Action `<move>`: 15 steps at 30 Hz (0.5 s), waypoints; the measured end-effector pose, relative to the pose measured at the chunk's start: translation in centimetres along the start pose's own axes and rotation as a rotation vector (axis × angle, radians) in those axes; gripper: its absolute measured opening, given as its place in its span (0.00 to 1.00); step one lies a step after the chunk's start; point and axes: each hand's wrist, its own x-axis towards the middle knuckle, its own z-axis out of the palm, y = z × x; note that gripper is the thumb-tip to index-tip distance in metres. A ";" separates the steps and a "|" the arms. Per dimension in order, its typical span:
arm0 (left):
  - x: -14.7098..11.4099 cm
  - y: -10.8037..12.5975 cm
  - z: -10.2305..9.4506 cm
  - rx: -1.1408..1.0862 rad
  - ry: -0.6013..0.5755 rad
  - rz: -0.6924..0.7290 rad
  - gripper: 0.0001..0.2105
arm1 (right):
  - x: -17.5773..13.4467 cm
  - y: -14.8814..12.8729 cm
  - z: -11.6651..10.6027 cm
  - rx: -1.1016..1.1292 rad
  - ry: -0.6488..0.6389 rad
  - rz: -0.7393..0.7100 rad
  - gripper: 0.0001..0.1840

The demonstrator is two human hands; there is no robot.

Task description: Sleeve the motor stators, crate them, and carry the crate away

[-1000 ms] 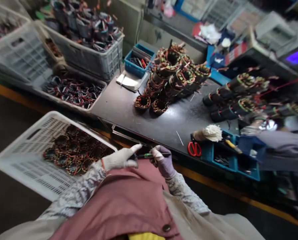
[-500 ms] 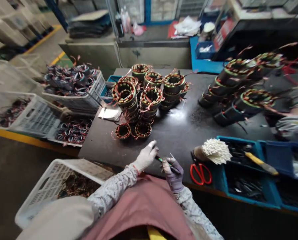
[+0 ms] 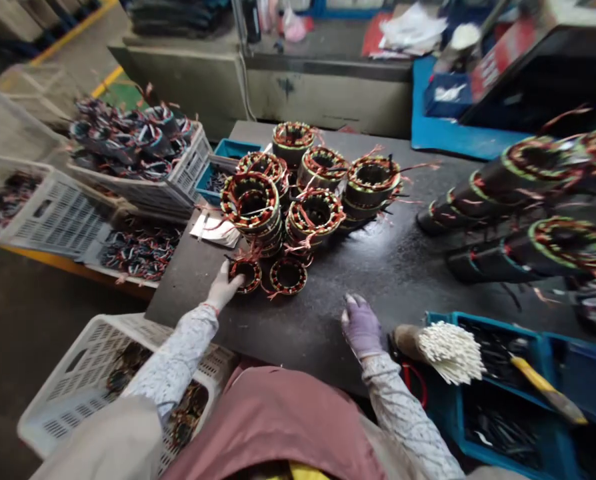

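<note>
Against the left hand (image 3: pixel 222 289), a wire-wound ring (image 3: pixel 248 275) opens upward.

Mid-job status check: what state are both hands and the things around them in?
Left hand: at front left ring's edge; grip unclear
Right hand: fingers curled, at tabletop; contents unclear
Front right ring: open end up
Stacked rings: piled, loose wires protruding
Scissors: partly hidden; open or shut unclear
White sticks: bundled, tilted
Yellow-handled tool: lying across blue bin
Blue bin: open, black pieces inside
White crate: open, partly filled
</note>
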 end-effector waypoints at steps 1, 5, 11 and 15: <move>-0.1 0.2 0.8 0.031 -0.034 0.012 0.36 | 1.1 -0.9 0.1 0.092 0.087 -0.071 0.22; -2.1 0.4 2.8 0.126 -0.144 0.004 0.45 | 4.6 -5.1 0.8 0.325 0.172 -0.334 0.20; -1.0 -0.7 -2.0 -0.200 0.029 0.005 0.30 | 9.9 -3.7 -0.9 0.718 0.435 -0.043 0.15; 4.7 1.7 -6.3 -0.632 0.140 0.064 0.26 | 17.4 0.8 -4.2 1.227 0.583 0.430 0.11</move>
